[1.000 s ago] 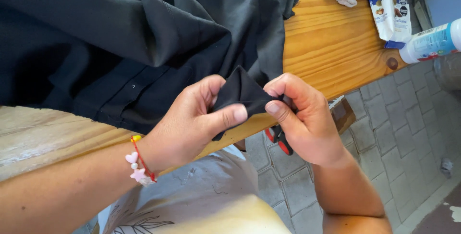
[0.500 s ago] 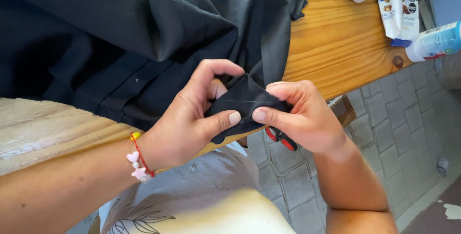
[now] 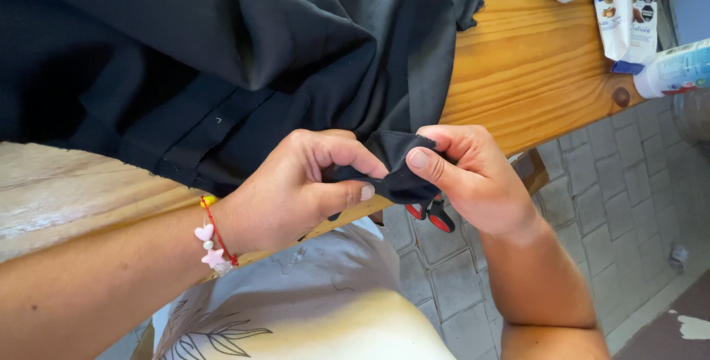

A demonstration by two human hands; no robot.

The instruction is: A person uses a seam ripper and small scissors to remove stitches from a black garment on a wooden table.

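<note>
A large black garment (image 3: 222, 57) drapes over the wooden table (image 3: 532, 72), filling the view from nine to one o'clock; it looks soft, light and limp, so it will sag wherever it is unsupported. Its corner (image 3: 396, 171) hangs off the table edge near centre. The left hand (image 3: 292, 186) pinches that corner between thumb and fingers, and the right hand (image 3: 473, 175), at three o'clock of it, presses the fold shut with its thumb. Holding close to the hem seems the firmest purchase. Red-handled scissors (image 3: 436, 216) peek out under the right hand.
</note>
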